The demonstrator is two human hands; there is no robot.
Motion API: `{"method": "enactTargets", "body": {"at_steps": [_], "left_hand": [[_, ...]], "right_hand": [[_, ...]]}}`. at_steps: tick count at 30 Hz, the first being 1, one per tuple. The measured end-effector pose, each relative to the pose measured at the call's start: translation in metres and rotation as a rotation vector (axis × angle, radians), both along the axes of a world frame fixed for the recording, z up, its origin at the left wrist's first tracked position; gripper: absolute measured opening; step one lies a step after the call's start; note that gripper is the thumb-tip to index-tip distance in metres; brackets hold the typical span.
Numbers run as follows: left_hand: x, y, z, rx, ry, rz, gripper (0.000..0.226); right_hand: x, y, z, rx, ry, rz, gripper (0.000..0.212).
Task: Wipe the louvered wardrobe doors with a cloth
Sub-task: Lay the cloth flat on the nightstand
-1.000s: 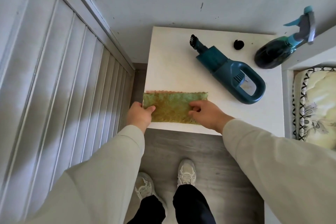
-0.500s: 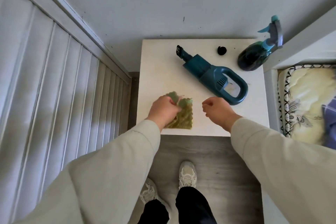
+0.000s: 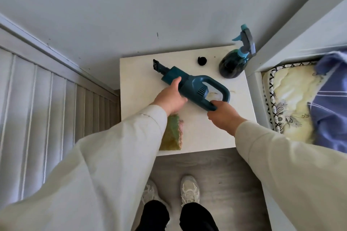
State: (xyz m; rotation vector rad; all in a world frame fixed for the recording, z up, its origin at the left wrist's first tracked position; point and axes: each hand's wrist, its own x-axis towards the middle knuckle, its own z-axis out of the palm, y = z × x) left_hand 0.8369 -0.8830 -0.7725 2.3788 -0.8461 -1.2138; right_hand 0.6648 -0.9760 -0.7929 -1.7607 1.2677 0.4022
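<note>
Both hands are on the teal plastic handheld vacuum (image 3: 195, 86), which lies diagonally across the small white square side table (image 3: 216, 133). The left hand (image 3: 170, 97) grips the vacuum's body partway along, thumb up along its side and fingers wrapped under. The right hand (image 3: 222, 114) holds the lower end of the looped handle, fingers curled round it (fingertips mostly hidden under the handle). The vacuum's black brush nozzle (image 3: 155, 63) points to the table's far-left corner.

The folded green cloth with a pinkish underside (image 3: 172, 133) lies on the table near its front-left edge, just behind the left wrist, partly covered by the cream sleeve; neither hand touches it. The white louvered wardrobe doors (image 3: 47, 108) stand to the left of the table, with a narrow gap of floor between.

At the table's far-right corner stands a dark green plastic spray bottle with a light-blue trigger (image 3: 232, 63), and a small black round object (image 3: 202, 60) (too small to identify) lies left of it. Right of the table is a bed with a cream patterned pillow (image 3: 293, 97) and a purple blanket (image 3: 330, 110). White sneakers (image 3: 189, 189) stand on the grey wood floor in front of the table
</note>
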Motion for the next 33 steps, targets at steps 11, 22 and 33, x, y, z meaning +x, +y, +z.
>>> {"method": "enactTargets", "body": {"at_steps": [11, 22, 33], "left_hand": [[0.090, 0.030, -0.021, 0.037, -0.211, 0.178, 0.057], [0.138, 0.017, -0.026, -0.103, -0.100, 0.205, 0.056], [0.067, 0.093, -0.056, 0.244, 0.115, -0.275, 0.028]], "right_hand": [[0.114, -0.017, 0.009, -0.146, -0.023, 0.183, 0.020], [0.167, -0.034, 0.000, -0.221, -0.059, 0.041, 0.049], [0.117, 0.064, -0.042, -0.027, 0.143, 0.563, 0.026]]}}
